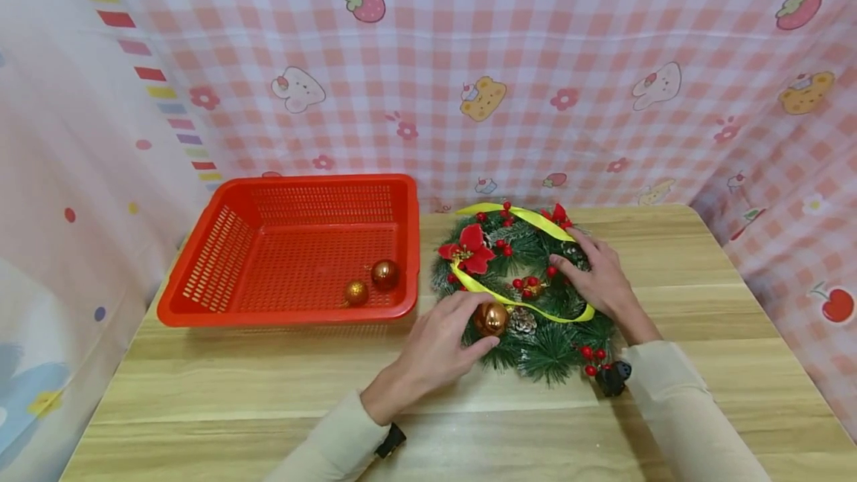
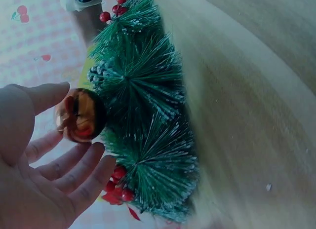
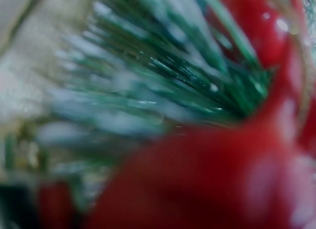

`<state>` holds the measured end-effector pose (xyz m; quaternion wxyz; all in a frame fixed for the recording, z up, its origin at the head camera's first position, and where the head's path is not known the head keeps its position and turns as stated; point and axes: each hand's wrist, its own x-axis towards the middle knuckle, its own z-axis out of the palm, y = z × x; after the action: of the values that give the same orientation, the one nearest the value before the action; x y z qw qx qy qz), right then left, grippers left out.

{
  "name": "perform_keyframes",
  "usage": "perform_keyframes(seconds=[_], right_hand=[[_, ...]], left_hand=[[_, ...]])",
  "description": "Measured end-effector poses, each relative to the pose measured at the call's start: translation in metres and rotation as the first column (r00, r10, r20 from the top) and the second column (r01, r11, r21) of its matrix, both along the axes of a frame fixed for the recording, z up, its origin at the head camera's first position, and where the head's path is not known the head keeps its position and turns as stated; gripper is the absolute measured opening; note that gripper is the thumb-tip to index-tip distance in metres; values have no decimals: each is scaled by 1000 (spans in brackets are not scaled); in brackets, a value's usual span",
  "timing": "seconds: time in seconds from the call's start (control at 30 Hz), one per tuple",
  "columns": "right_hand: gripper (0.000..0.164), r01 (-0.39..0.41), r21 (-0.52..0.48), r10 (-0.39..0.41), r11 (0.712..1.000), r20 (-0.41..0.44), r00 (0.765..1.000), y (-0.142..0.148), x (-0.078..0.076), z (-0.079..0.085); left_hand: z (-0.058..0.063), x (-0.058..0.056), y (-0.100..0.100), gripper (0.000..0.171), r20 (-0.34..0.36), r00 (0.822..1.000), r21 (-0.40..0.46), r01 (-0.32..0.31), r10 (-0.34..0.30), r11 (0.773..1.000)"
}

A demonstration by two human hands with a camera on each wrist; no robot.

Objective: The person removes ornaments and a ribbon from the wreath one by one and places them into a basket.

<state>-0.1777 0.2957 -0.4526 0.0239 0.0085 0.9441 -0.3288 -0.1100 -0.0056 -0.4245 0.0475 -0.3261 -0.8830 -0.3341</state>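
I have the left hand (image 1: 438,337) pinching a copper bauble (image 1: 492,320) at the wreath (image 1: 545,354). The right hand (image 1: 605,281) touches the wreath (whether its fingers grip, I can't tell).

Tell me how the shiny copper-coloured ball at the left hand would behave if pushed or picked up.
The shiny copper-coloured ball would likely roll if pushed over the pale wood-grain table, being round. Its glossy surface suggests it could slip in the left hand. Against the green bristly wreath, the needles would probably check its rolling.
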Motion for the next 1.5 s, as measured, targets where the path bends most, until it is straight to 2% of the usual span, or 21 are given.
perform_keyframes(seconds=[0.33,0.67,0.9,1.27,1.5], right_hand=[[74,3,8,-3,1000,-16,1000,-2,2,-1],[57,-14,-26,11,1000,-123,992,0,3,-3],[57,2,-5,-3,1000,-107,994,0,2,-4],[60,15,-1,-15,1000,-75,997,-2,2,-1],[59,8,0,-8,1000,-58,998,-1,4,-2]], left_hand=[[1,1,7,51,7,1000,22,-25,25,999],[5,1,14,48,37,999,64,10,-12,998],[7,-3,22,48,51,998,81,32,-37,996],[18,-21,30,44,95,992,119,68,-79,991],[29,-36,40,43,120,988,99,87,-99,991]])
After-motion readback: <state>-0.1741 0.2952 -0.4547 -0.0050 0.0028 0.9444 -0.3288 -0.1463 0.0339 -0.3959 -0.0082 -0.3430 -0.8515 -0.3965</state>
